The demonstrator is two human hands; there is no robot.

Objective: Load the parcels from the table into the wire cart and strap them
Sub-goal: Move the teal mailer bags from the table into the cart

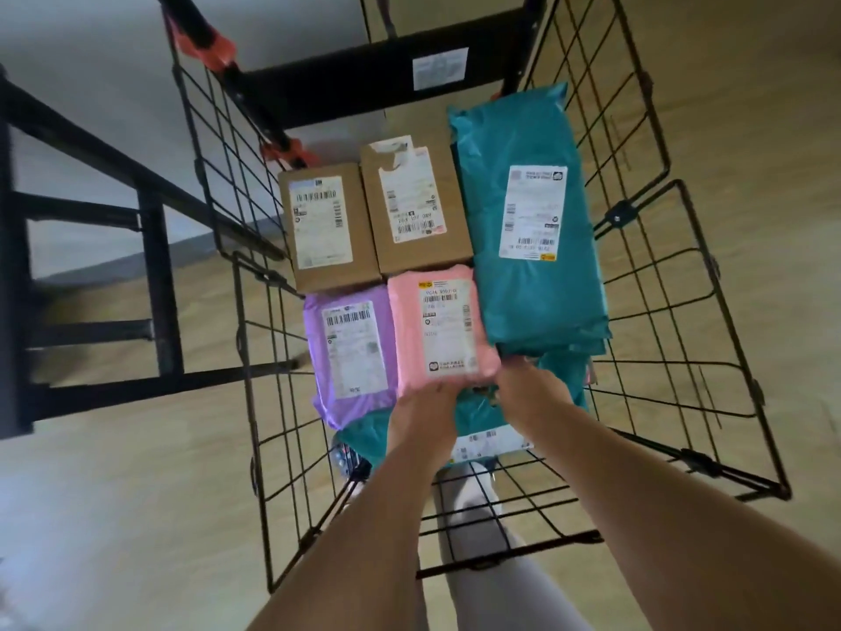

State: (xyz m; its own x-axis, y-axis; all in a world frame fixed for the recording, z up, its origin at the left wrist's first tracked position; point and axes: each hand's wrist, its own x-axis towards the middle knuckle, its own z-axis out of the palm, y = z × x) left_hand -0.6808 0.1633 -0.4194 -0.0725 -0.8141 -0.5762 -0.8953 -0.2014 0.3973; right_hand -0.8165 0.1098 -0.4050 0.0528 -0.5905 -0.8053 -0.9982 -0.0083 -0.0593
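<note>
Inside the wire cart (616, 216), the left hand (421, 407) grips the pink parcel (443, 330) by its near edge; the right hand (523, 380) meets its corner, grasp unclear. Beyond the grip: 2 cardboard boxes (325, 225). Left: 1 purple parcel (350, 352). Right and beneath: 2 teal parcels (532, 211).

The pink parcel (409, 321) bears a white label (448, 330) headed by a blurred code, seemingly "907A 9101-0". The other parcels' barcode labels (324, 220) and the cart bar's sticker (440, 68) are illegible.
</note>
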